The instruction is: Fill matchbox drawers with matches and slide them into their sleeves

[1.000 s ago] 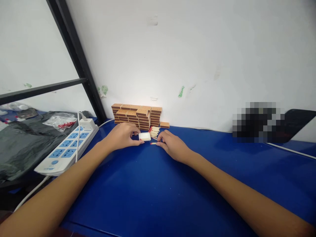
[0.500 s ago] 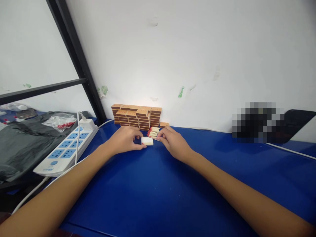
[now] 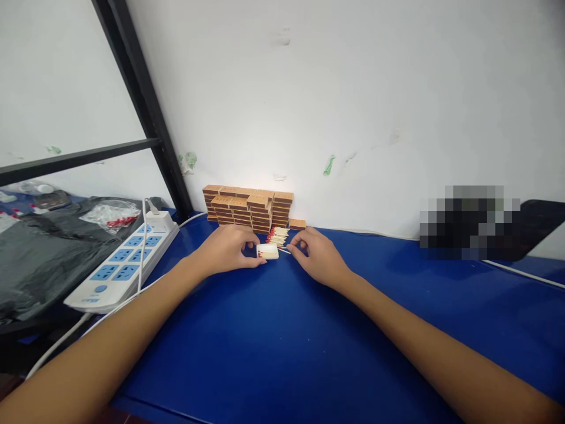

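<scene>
My left hand (image 3: 229,250) has its thumb and fingers around the left end of a small white matchbox tray (image 3: 267,248). Several red-headed matches show along the tray's near side. Just behind the tray lies a loose pile of matches (image 3: 278,237), red heads to the left. To the right of both, my right hand (image 3: 320,256) is closed in a pinch, its fingertips at the end of a single match (image 3: 285,251) lying low beside the tray.
Stacked matchboxes (image 3: 241,209) stand against the white wall, with one lone matchbox (image 3: 297,224) to their right. A power strip (image 3: 126,259) with cables lies on the left. Farther left is dark plastic sheeting (image 3: 39,253). A dark phone-like slab (image 3: 536,227) leans at the right.
My right hand has drawn slightly right, away from the tray. More red match heads show in the tray now. The whole view has shifted slightly.
</scene>
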### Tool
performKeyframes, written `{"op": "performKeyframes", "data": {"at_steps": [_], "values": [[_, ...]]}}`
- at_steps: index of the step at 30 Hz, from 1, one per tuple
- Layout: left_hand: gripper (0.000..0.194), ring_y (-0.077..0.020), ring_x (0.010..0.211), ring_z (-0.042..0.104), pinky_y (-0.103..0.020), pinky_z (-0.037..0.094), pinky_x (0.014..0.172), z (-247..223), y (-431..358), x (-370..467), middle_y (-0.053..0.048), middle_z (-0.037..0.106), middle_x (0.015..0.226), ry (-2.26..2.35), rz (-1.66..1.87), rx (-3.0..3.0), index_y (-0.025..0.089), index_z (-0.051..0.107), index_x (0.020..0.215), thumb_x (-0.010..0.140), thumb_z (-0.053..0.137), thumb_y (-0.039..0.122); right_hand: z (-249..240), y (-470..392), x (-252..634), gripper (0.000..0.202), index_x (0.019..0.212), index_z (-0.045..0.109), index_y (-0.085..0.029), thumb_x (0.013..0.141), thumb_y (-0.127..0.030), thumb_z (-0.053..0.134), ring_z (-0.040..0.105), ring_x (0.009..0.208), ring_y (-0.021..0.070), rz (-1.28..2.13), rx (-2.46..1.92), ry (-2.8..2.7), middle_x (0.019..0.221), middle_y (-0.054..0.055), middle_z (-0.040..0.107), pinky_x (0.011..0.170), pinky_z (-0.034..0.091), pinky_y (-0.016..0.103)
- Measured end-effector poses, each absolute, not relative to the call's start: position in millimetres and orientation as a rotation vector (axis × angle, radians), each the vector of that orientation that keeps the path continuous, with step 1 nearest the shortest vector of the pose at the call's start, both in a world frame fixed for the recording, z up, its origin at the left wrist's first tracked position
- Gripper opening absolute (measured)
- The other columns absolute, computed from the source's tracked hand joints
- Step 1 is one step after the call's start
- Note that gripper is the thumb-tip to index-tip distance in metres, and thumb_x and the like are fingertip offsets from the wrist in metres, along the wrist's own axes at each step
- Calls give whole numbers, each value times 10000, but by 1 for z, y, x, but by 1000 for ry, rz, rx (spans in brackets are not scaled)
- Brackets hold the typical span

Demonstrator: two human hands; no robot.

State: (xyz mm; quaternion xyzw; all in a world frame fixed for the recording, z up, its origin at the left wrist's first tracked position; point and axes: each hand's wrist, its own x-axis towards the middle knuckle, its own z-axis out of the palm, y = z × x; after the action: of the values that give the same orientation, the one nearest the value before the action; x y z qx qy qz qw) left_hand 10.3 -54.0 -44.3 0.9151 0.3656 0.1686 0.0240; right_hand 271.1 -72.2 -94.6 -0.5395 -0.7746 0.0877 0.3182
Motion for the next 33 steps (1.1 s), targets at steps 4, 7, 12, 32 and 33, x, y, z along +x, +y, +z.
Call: {"op": "performKeyframes", "data": {"at_steps": [4,7,12,32,33], "values": [[340,-165,763,649,-280,392,637,-44,-54,10,-18,721,844,1156,504,2843,192,768,930,857,756,524,-96,-70,272,94,916,701,-206,946,-294,717,586,808,153,281,-1494,-2096,943,19,613,713,410,288],[347,-172,765,647,-286,392,637,-44,-53,10,-21,718,840,1163,485,2835,192,765,925,853,757,532,-92,-71,272,97,908,690,-197,975,-267,683,589,832,154,309,-1508,-2152,968,29,625,718,415,283],[345,-178,769,655,-285,396,648,-42,-50,6,-28,735,862,1165,505,2851,192,764,937,845,768,524,-92,-69,277,76,961,660,-195,996,-263,656,601,870,166,276,-1537,-2165,1032,42,618,755,433,288],[327,-156,670,639,-272,412,623,-32,-53,2,-17,727,755,1158,394,2803,200,793,858,791,787,520,-98,-74,266,79,979,638,-176,1033,-192,582,595,883,168,262,-1351,-2255,1042,57,601,811,454,297],[322,-154,662,638,-272,414,623,-31,-52,1,-16,726,745,1165,403,2801,201,793,846,791,785,518,-98,-75,266,83,986,634,-176,1038,-199,575,599,893,170,269,-1348,-2246,1045,57,603,817,455,299]]}}
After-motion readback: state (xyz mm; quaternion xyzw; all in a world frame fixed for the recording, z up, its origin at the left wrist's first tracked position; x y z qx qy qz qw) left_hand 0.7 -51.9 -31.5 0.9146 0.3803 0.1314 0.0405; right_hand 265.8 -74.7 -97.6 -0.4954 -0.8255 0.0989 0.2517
